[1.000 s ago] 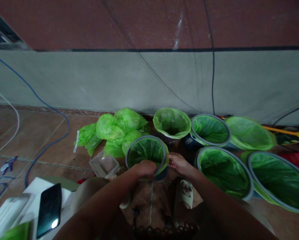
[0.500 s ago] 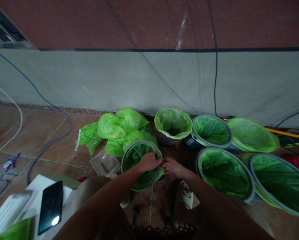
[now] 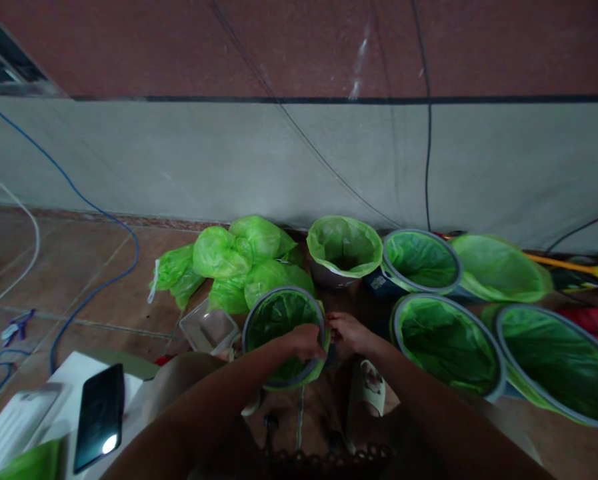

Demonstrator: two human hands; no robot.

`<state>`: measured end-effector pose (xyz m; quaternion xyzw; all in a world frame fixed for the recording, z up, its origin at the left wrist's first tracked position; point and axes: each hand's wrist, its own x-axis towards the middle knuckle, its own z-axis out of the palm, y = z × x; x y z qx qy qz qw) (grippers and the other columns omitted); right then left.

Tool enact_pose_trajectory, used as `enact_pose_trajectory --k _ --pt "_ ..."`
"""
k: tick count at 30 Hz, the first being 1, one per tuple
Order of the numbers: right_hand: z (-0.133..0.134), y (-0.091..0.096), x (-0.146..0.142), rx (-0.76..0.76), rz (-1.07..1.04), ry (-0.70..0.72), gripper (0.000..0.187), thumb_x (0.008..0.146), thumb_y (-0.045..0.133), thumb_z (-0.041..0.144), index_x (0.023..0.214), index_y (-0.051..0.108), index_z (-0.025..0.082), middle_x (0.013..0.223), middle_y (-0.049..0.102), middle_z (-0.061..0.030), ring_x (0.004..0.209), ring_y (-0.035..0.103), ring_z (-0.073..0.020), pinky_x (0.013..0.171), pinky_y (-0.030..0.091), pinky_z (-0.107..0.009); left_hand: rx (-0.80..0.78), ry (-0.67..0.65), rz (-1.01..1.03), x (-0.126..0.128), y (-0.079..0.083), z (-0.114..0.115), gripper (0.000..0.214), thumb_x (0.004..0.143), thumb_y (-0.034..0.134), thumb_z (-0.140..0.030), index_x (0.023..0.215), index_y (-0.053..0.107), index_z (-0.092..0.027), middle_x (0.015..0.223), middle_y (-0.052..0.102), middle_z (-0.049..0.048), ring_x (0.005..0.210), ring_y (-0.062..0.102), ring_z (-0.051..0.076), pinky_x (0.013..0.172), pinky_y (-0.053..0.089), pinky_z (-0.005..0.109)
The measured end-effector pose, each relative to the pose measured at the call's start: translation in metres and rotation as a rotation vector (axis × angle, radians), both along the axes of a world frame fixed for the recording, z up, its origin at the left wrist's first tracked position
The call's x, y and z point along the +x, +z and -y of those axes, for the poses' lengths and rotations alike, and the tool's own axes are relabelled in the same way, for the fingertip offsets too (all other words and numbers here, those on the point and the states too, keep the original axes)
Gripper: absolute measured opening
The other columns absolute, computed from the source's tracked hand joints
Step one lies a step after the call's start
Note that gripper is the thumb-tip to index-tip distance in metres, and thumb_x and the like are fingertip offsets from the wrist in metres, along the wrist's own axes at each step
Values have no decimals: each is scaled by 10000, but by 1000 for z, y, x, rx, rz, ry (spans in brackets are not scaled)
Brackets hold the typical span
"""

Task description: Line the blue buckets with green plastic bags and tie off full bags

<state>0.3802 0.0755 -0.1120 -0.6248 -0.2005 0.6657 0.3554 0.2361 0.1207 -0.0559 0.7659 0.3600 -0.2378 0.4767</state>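
Between my knees stands a small trash bin with a grey rim (image 3: 250, 319), lined with a green trash bag (image 3: 279, 312) whose edge folds down over the outside. My left hand (image 3: 309, 341) reaches across the opening and is closed over the right side of the rim, its fingertips mostly hidden. Just outside that same side, my right hand (image 3: 347, 331) has its fingers pressed together at the bag's folded edge. A small gap separates the two hands.
Knotted green bags (image 3: 223, 253) and a clear plastic tub (image 3: 209, 328) lie left of the bin. Several lined bins (image 3: 451, 347) stand at right and along the wall. A phone (image 3: 99, 417) rests on a white box at lower left. A blue cable (image 3: 137, 250) crosses the floor.
My left hand has moved down over the rim, away from my right hand. Before, the fingers of both hands met at the bag's edge. The bin has shifted slightly downward in view.
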Motion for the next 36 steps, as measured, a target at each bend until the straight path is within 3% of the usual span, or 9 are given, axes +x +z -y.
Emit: enact_pose_trajectory --k 3,6,12,15,19,24,27,32,36 --pt "-1 6 -1 -52 -58 -88 159 636 650 196 777 577 201 595 587 31 526 546 -115 535 422 -228 -185 60 -96 -1 1 4 131 676 707 -192 704 594 -132 617 623 9 604 656 199 582 560 307" --pt "-2 11 -2 -46 -93 -129 133 684 637 258 798 598 201 633 619 18 578 576 -125 563 441 -231 -257 13 -145 -3 -1 13 256 658 754 -208 559 528 -141 544 581 0 599 650 199 629 570 340" --pt "-1 7 -5 -25 -67 -77 196 586 648 133 775 648 186 670 667 -1 616 606 -144 607 475 -249 -236 -30 -159 -8 -1 4 426 649 759 -515 576 558 -147 512 585 25 519 620 196 577 554 353" --pt "1 5 -2 -34 -45 -47 189 572 619 125 752 652 173 647 667 -11 585 600 -146 579 465 -249 -157 235 -87 -10 0 -15 559 763 559 -674 609 557 -136 525 589 41 484 604 169 554 538 319" --pt "3 5 0 24 -47 53 169 585 624 160 753 645 154 619 650 -3 535 569 -127 516 421 -225 -216 649 5 -8 -9 -24 527 883 411 -602 718 570 -127 528 580 16 463 586 131 523 509 255" --pt "1 3 -5 5 -74 -84 251 631 646 160 879 629 189 659 653 6 579 603 -136 562 464 -241 -430 815 219 -2 -21 -15 346 874 476 -421 772 604 -115 586 615 12 506 584 100 537 486 210" --pt "-2 2 -6 -4 -172 -134 246 688 689 211 919 606 208 702 658 0 626 630 -149 618 501 -271 -360 693 215 -1 -23 -9 329 860 483 -410 779 603 -114 571 603 14 485 568 102 505 471 208" --pt "-7 5 -1 -25 -192 -207 289 691 686 102 949 598 196 687 633 10 590 600 -117 600 495 -245 -192 212 175 -5 -15 -4 289 835 506 -378 804 617 -113 597 613 29 498 574 120 499 460 215" --pt "-7 11 1 -9 -216 -225 342 670 643 47 976 582 186 690 627 15 577 590 -103 611 503 -247 22 -31 111 -8 -4 -12 248 821 484 -314 757 623 -119 628 625 38 529 578 123 506 430 203"
